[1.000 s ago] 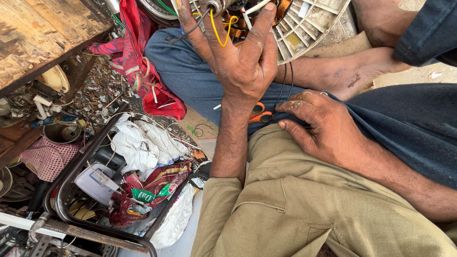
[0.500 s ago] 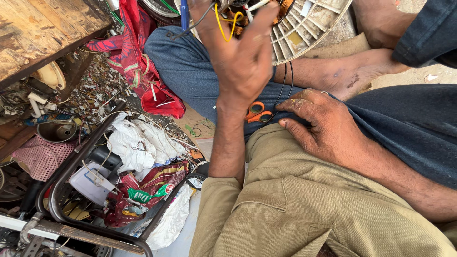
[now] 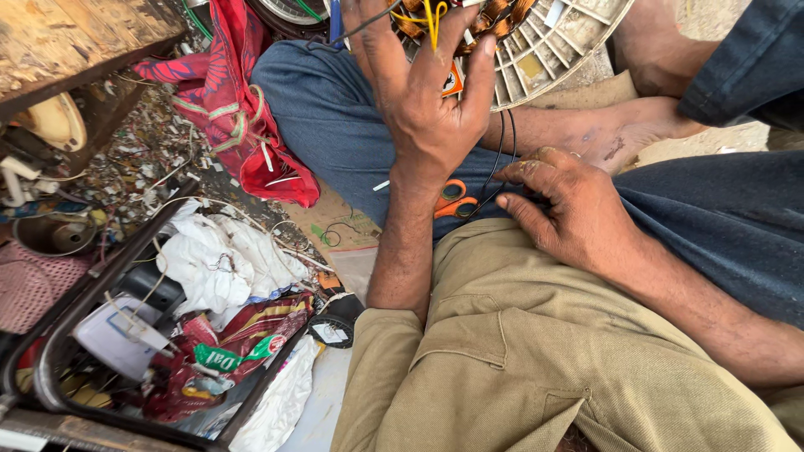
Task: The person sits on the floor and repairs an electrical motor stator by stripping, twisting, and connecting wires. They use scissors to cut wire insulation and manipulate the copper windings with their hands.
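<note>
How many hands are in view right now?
2: the left hand grips the round white coil-wound motor part at top; the right hand rests on the lap. None seem hidden.

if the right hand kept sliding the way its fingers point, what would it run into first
The right hand rests on the lap with fingers pointing left, toward the orange-handled scissors. Those look first in line, just before the left forearm. The black wires pass near the fingertips, so they may catch sooner; depth is unclear.

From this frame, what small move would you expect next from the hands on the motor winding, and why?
Probably the right hand reaches for the orange-handled scissors. The left hand already grips the copper winding and yellow wire, while the right rests free on the lap with the scissors just beside it.
</note>
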